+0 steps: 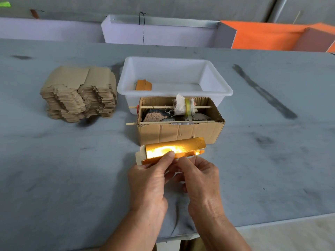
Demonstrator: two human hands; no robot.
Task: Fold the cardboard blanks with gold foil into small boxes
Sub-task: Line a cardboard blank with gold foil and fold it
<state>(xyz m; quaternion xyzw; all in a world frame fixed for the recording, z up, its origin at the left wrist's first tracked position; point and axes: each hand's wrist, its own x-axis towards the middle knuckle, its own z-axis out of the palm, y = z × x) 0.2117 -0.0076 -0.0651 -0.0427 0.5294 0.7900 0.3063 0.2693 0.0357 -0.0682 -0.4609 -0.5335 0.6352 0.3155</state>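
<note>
— Gold foil pinched from both sides: left hand [148,180] with thumb pressed on top of the blank [172,150], right hand [198,175] curled on the near edge.

— Lying which way?

— Long axis across, left to right, just beyond the fingertips, raised over the table [72,169], in front of the brown box [179,131].

— Nearer hand?

— Both on it; probably closing the long flap next. Finished pieces likely bound for the white tub [174,77]; flat stack [79,93] off left.
</note>
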